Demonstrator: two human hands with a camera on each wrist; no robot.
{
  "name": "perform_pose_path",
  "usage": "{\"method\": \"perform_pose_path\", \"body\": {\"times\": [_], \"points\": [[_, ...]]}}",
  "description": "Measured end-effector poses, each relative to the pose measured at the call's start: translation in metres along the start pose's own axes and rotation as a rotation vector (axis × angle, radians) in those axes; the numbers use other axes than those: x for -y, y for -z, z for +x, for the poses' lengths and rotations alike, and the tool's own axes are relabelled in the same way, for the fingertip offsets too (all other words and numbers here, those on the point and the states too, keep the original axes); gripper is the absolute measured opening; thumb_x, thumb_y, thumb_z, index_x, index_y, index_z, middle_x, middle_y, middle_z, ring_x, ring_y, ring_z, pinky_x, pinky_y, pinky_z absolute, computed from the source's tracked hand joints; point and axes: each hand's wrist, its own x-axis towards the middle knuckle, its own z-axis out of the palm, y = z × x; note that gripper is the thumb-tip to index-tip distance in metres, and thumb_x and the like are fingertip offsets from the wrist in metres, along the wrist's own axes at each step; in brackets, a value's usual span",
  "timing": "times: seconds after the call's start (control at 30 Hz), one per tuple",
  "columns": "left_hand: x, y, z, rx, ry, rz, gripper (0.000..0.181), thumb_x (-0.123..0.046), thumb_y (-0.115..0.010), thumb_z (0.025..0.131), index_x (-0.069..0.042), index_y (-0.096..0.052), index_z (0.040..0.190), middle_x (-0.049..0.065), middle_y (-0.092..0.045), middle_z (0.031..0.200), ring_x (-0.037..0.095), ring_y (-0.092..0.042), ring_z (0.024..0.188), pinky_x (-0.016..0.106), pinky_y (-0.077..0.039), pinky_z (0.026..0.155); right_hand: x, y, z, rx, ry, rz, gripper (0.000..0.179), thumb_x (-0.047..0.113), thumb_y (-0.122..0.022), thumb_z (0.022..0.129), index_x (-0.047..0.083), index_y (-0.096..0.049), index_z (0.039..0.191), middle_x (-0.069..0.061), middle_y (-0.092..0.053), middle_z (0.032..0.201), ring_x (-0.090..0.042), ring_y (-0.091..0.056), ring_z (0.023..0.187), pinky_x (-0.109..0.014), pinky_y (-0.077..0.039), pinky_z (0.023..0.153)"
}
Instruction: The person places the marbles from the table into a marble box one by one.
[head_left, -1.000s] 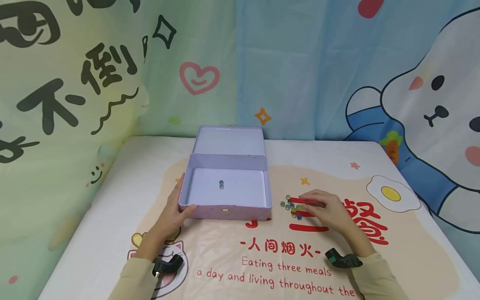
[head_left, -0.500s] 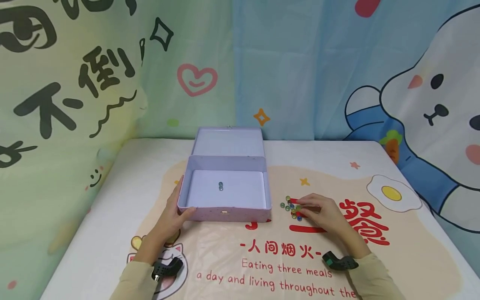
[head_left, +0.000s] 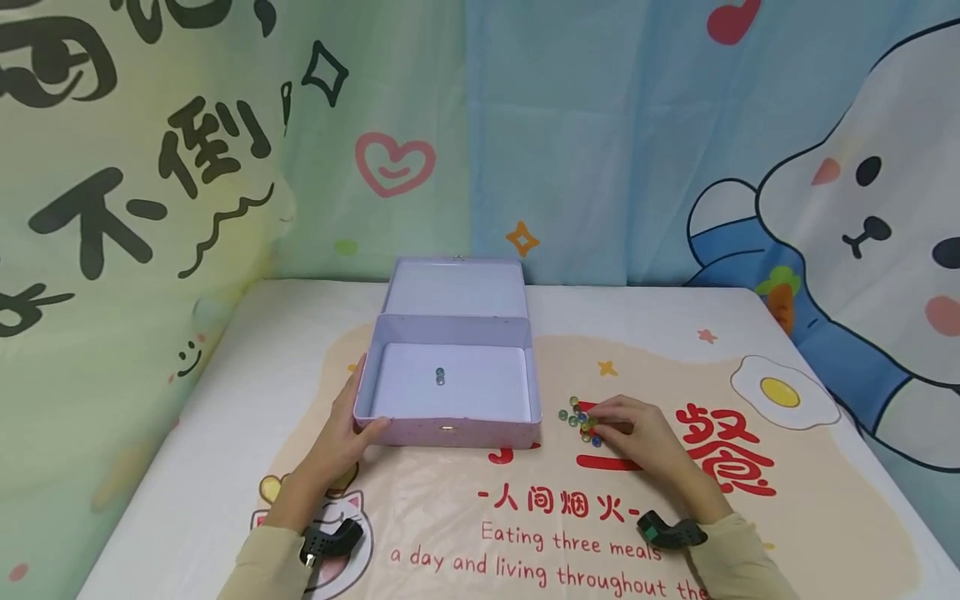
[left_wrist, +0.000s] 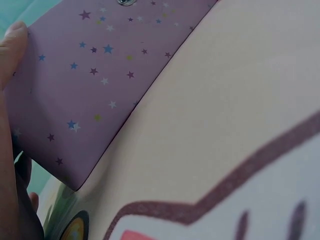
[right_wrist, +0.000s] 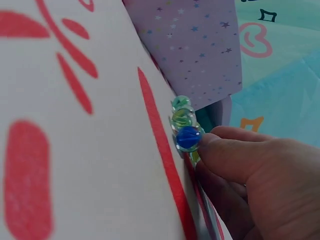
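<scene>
A lilac tin box (head_left: 450,433) stands with its hinged lid (head_left: 459,287) raised at the back. Two pale glass marbles (head_left: 440,377) lie together on its floor. My left hand (head_left: 341,425) grips the box's front left corner, thumb on the front rim and fingers along the side. In the left wrist view, the thumb lies against the star-patterned wall (left_wrist: 95,70). Right of the box, several glass marbles (head_left: 573,421) lie in a cluster. My right hand (head_left: 637,433) pinches a marble at the cluster's right edge; its fingertips partly hide it. A blue marble (right_wrist: 189,137) sits beside the thumb.
A printed cloth (head_left: 555,525) with red lettering covers the table. Behind the table hangs a decorated curtain (head_left: 570,167). Each wrist wears a black camera band, such as the right band (head_left: 671,530).
My right hand has moved slightly left and down into the marbles, with thumb and fingers drawing closer together. My left hand keeps its grip on the box.
</scene>
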Motion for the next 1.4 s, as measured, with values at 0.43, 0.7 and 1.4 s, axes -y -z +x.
{"method": "perform_pose_path", "body": {"times": [0.43, 0.7, 1.4], "points": [[-0.023, 0.001, -0.006, -0.004, 0.023, -0.004, 0.095, -0.012, -0.062, 0.082, -0.02, 0.0, 0.154, 0.014, -0.008, 0.16, 0.041, -0.013, 0.144, 0.069, -0.015, 0.107, -0.002, -0.005, -0.006, -0.021, 0.013, -0.034, 0.023, 0.013, -0.073, 0.082, 0.018, -0.074, 0.105, 0.007, -0.067, 0.1, -0.008, -0.063, 0.09, -0.023, -0.055, 0.078], [0.0, -0.002, -0.004, -0.004, 0.021, 0.002, 0.096, -0.02, -0.064, 0.083, -0.03, 0.001, 0.153, 0.002, -0.006, 0.161, 0.036, -0.012, 0.146, 0.069, -0.015, 0.108, -0.002, -0.008, -0.004, -0.039, 0.028, -0.086, 0.022, 0.013, -0.074, 0.081, 0.018, -0.074, 0.103, 0.006, -0.067, 0.1, -0.011, -0.063, 0.092, -0.028, -0.056, 0.079], [-0.003, -0.002, -0.003, 0.006, 0.032, 0.007, 0.096, -0.023, -0.065, 0.085, -0.033, 0.002, 0.153, 0.005, -0.005, 0.161, 0.039, -0.009, 0.145, 0.071, -0.013, 0.106, -0.006, -0.007, -0.004, -0.102, 0.027, -0.013, 0.018, 0.014, -0.074, 0.082, 0.018, -0.074, 0.099, 0.008, -0.068, 0.096, -0.009, -0.066, 0.089, -0.027, -0.056, 0.079]]}}
